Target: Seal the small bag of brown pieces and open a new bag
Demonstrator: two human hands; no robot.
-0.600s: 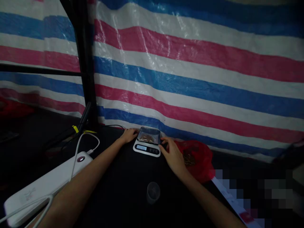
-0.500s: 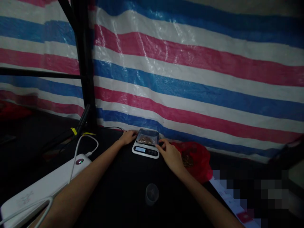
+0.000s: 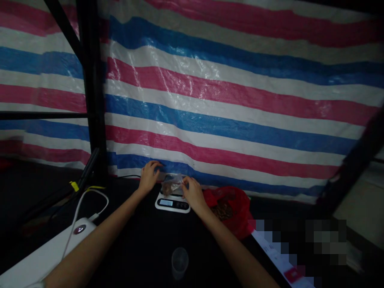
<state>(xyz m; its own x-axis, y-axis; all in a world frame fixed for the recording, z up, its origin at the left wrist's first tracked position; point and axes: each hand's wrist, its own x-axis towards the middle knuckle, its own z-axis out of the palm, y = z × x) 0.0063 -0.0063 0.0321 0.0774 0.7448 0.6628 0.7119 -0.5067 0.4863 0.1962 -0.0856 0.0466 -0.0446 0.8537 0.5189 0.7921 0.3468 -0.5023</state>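
Pouch [image 3: 171,186] (small) tilted — long axis sideways.

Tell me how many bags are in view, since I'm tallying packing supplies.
2. A small clear bag with brown contents is between the left hand and right hand above the scale; a red bag lies right of it. Others may be hidden in the dark.

The tarp [image 3: 228,100] is woven plastic, glossy and crinkled. The bag [image 3: 171,185] is clear, shiny film; the red bag [image 3: 237,204] — thin glossy plastic. The scale [image 3: 172,203] looks smooth white plastic, the table [image 3: 144,244] matt black, the cup [image 3: 180,262] translucent plastic.
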